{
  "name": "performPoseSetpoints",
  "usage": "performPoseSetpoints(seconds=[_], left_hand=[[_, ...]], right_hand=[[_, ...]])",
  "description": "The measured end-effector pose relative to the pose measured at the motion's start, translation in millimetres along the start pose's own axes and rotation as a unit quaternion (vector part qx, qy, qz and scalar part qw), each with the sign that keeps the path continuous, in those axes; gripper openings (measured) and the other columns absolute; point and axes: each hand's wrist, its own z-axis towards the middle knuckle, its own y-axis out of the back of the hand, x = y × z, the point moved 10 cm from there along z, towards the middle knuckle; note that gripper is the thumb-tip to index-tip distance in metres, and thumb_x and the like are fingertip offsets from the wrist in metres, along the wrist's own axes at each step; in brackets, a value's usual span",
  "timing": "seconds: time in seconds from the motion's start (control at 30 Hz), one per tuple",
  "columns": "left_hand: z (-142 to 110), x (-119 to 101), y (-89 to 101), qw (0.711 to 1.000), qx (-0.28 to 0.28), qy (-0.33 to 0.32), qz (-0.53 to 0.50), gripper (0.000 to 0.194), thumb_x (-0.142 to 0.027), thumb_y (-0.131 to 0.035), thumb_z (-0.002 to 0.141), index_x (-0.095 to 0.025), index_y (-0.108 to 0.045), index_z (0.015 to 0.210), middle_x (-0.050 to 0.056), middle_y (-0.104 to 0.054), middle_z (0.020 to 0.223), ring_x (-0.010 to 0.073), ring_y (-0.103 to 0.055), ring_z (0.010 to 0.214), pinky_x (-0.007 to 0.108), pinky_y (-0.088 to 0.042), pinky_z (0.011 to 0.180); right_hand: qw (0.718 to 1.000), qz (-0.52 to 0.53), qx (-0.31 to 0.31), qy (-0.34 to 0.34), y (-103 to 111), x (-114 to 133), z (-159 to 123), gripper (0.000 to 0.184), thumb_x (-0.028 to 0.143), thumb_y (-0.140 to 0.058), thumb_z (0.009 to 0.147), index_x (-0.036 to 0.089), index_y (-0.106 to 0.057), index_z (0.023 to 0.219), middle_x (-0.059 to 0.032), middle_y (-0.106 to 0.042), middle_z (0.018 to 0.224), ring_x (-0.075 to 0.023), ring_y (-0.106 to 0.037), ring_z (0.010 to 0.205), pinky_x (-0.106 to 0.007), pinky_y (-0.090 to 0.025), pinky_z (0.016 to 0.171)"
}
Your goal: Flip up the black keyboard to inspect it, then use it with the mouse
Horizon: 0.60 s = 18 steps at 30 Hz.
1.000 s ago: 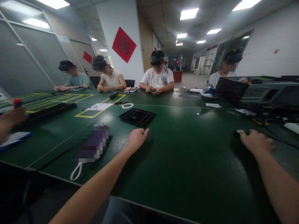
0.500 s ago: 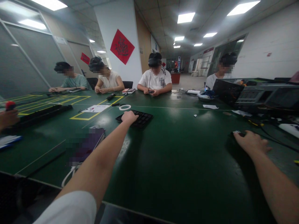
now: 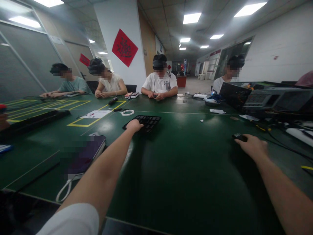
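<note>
The long green workbench (image 3: pixel 186 182) ran across the view, its near edge low in the frame, with four seated people (image 3: pixel 160 81) along the far side and a wide stretch of green mat between the person's arms. A bench instrument (image 3: pixel 276 101) was cut off by the right edge, and a pixelated object (image 3: pixel 83 153) with a white loop (image 3: pixel 63 192) could not be made out. The left hand (image 3: pixel 134 125) lay on the near edge of a black grid tray (image 3: pixel 146 122), and the right hand (image 3: pixel 253 146) touched a small black device (image 3: pixel 239 137); whether either hand gripped could not be told.
</note>
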Motion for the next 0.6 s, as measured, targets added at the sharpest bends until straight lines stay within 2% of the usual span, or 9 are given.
performPoseSetpoints(seconds=[0.1,0.13,0.17,0.23,0.3,0.37,0.43,0.53,0.6], left_hand=[[-29.8,-36.1,-5.6,0.998,0.0,-0.047,-0.047,0.04,-0.044,-0.049,0.081,-0.009,-0.066,0.089,0.018,-0.066,0.096,0.0279,-0.062,0.09,0.032,-0.046,0.074],[-44.0,-51.6,-8.9,0.995,0.001,-0.067,-0.07,0.041,-0.046,-0.046,0.082,-0.011,-0.066,0.09,0.014,-0.067,0.092,0.0241,-0.063,0.085,0.029,-0.046,0.071],[-60.3,-69.2,-11.7,0.99,0.001,-0.096,-0.106,0.039,-0.045,-0.045,0.084,-0.013,-0.064,0.094,0.011,-0.067,0.092,0.0201,-0.062,0.082,0.026,-0.046,0.069],[-97.5,-103.6,-13.7,0.943,-0.001,-0.164,-0.291,0.036,-0.04,-0.052,0.082,-0.01,-0.061,0.1,0.012,-0.066,0.093,0.0191,-0.061,0.081,0.026,-0.047,0.068],[-132.8,-129.1,-22.4,0.89,0.03,-0.202,-0.408,0.037,-0.039,-0.058,0.078,-0.01,-0.059,0.101,0.01,-0.065,0.09,0.0187,-0.06,0.079,0.028,-0.047,0.068],[-160.0,-145.6,-31.6,0.852,0.062,-0.222,-0.469,0.037,-0.038,-0.061,0.075,-0.01,-0.057,0.099,0.009,-0.063,0.087,0.0178,-0.058,0.077,0.028,-0.047,0.066],[-177.2,-155.8,-39.9,0.819,0.107,-0.237,-0.512,0.035,-0.037,-0.062,0.075,-0.011,-0.056,0.097,0.007,-0.061,0.084,0.0164,-0.057,0.075,0.027,-0.046,0.065],[-188.2,-161.4,-44.1,0.778,0.159,-0.262,-0.549,0.033,-0.037,-0.063,0.074,-0.011,-0.055,0.093,0.005,-0.058,0.082,0.0151,-0.055,0.076,0.027,-0.044,0.069],[-189.1,-159.9,-42.9,0.764,0.167,-0.273,-0.559,0.034,-0.036,-0.065,0.072,-0.011,-0.055,0.093,0.005,-0.057,0.084,0.0153,-0.054,0.079,0.029,-0.044,0.072]], right_hand=[[0.993,0.067,0.002,0.096,3.8,54.1,-20.7,0.055,0.038,-0.049,0.078,0.011,-0.048,0.125,-0.013,-0.051,0.124,-0.0247,-0.046,0.115,-0.034,-0.031,0.099],[0.986,0.102,0.008,0.13,3.4,73.0,-31.8,0.054,0.038,-0.05,0.077,0.014,-0.048,0.125,-0.0089,-0.052,0.124,-0.0209,-0.048,0.113,-0.031,-0.034,0.098],[0.969,0.178,0.025,0.171,2.6,93.0,-45.5,0.054,0.039,-0.053,0.075,0.016,-0.049,0.124,-0.0077,-0.054,0.122,-0.0205,-0.05,0.11,-0.032,-0.037,0.096],[0.917,0.306,0.084,0.244,-1.1,129.0,-77.4,0.055,0.042,-0.057,0.072,0.019,-0.051,0.121,-0.0059,-0.055,0.119,-0.0213,-0.052,0.106,-0.037,-0.04,0.093],[0.86,0.391,0.15,0.291,-4.8,154.8,-108.5,0.055,0.042,-0.059,0.07,0.02,-0.051,0.119,-0.006,-0.056,0.119,-0.0217,-0.053,0.107,-0.039,-0.04,0.094],[0.813,0.444,0.201,0.318,-6.7,169.8,-131.6,0.056,0.043,-0.061,0.069,0.018,-0.051,0.118,-0.0074,-0.056,0.12,-0.0221,-0.053,0.108,-0.039,-0.041,0.096],[0.791,0.467,0.222,0.326,-7.2,174.7,-141.7,0.055,0.043,-0.062,0.07,0.017,-0.05,0.118,-0.0082,-0.055,0.12,-0.0225,-0.053,0.109,-0.039,-0.041,0.096],[0.794,0.456,0.235,0.326,-10.6,175.1,-143.1,0.054,0.041,-0.06,0.072,0.019,-0.048,0.119,-0.0072,-0.053,0.122,-0.0219,-0.05,0.112,-0.039,-0.04,0.098],[0.801,0.436,0.242,0.331,-12.6,175.8,-143.0,0.052,0.039,-0.059,0.074,0.02,-0.047,0.12,-0.0066,-0.052,0.124,-0.0213,-0.048,0.115,-0.039,-0.038,0.1]])
